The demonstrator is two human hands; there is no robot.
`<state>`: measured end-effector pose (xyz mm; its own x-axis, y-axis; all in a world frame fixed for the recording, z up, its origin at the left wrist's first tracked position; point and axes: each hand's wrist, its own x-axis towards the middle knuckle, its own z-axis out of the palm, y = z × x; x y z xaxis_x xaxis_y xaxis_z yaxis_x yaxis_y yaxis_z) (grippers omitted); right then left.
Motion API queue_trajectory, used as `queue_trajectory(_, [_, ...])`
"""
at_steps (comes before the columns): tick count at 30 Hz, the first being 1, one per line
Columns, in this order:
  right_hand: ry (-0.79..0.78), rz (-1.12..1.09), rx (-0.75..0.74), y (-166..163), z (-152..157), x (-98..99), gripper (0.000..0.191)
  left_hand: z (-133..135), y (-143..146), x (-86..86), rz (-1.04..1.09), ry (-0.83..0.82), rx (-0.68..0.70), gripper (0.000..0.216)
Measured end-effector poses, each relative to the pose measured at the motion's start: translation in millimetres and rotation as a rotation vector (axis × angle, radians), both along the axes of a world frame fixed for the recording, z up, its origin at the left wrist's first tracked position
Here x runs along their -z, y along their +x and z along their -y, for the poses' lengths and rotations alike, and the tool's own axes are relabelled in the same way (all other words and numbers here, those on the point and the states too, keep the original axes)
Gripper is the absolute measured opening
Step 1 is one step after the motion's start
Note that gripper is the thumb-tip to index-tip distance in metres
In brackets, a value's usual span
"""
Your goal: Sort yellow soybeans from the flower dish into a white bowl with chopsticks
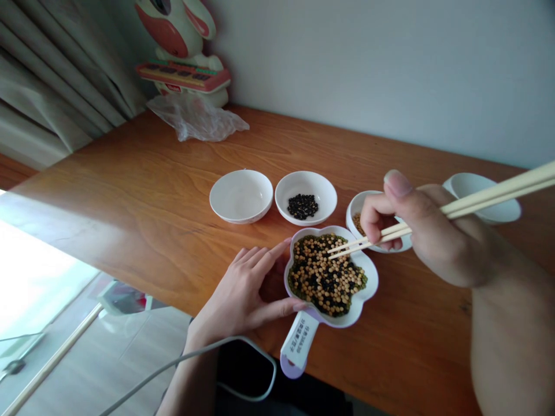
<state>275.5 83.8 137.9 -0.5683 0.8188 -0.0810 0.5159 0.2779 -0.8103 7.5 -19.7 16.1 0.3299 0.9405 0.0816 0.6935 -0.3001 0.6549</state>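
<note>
The right hand [433,237] is gripping a pair of wooden chopsticks [437,215], its grip clenched around them with the thumb raised on top; the chopstick tips are reaching down and to the left of the grip, hovering over the mixed beans [325,277], and I cannot tell whether a bean is pinched between them; the mixed beans, yellow, black and green, are lying in a flower-shaped white bowl [362,303] with a lilac rim, sitting below and left of the right grip near the front edge of the desk [143,219]; a labelled handle [297,344] is sticking out from the bowl over the desk edge; the left hand [249,294] is resting on the desk with fingers spread, its grip released yet cupping the left wall of the flower-shaped bowl, thumb and forefinger touching the rim; just behind the right grip, partly hidden by the fingers, a small white dish [362,211] is holding yellow beans; further left of it a second dish [306,197] is holding black beans [302,205], and beside that a third dish [241,196] is showing nothing inside; another white dish [477,188] is sitting behind the right hand, beyond the chopstick shafts; far back from both grips a crumpled plastic bag [197,118] and a toy figure [180,46] are standing by the wall; a grey cable [208,352] is looping below the left wrist
</note>
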Motion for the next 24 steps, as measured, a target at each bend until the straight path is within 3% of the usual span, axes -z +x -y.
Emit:
queue_trajectory(5, [0.042, 0.0, -0.068, -7.1, 1.4, 4.5, 0.073, 1.2, 1.1, -2.2, 0.003, -0.008, 0.0, 0.095])
queue_trajectory(24, [0.174, -0.034, -0.1, -16.4, -0.4, 23.1, 0.07, 1.2, 2.0, -3.6, 0.016, -0.026, -0.001, 0.094])
